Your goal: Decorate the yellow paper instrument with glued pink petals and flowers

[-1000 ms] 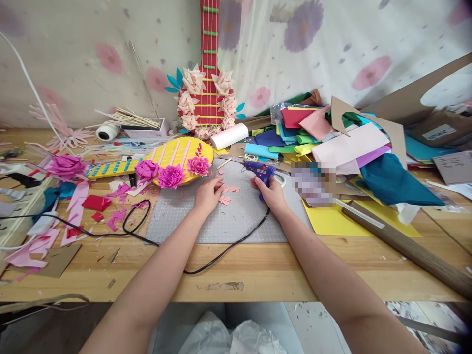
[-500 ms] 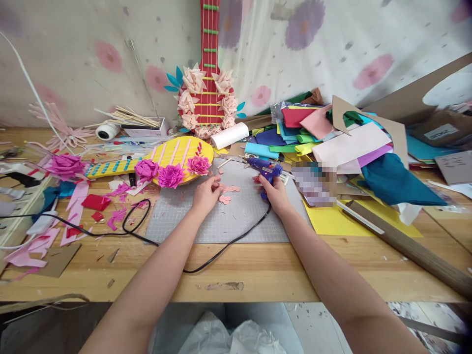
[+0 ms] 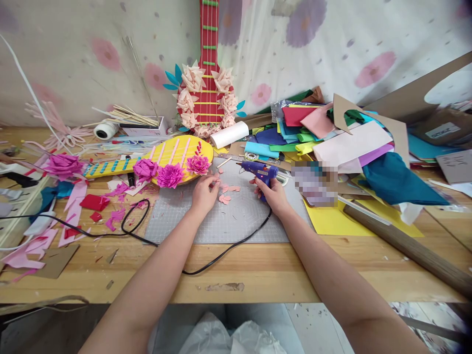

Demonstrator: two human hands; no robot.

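Note:
My right hand (image 3: 276, 195) is wrapped round the handle of a blue hot glue gun (image 3: 261, 170), whose nozzle points left. My left hand (image 3: 204, 193) has its fingertips pinched together over the grey cutting mat (image 3: 236, 228); what they hold, if anything, is too small to make out. Beside those fingertips lie several small pink paper petals (image 3: 224, 199). Just beyond the left hand rests a yellow paper-covered guitar shape (image 3: 176, 151) with magenta paper flowers (image 3: 170, 175) along its near edge.
The glue gun's black cord (image 3: 228, 247) loops across the mat and table. A red guitar shape (image 3: 209, 103) with pale flowers leans at the back. Coloured paper (image 3: 354, 147) is heaped at right, near a brown tube (image 3: 398, 241). Pink and red scraps (image 3: 94, 202) litter the left side.
The glue gun has swung slightly toward me and to the left, its tip now lower and plainly visible. My left hand stays pinched, almost in place.

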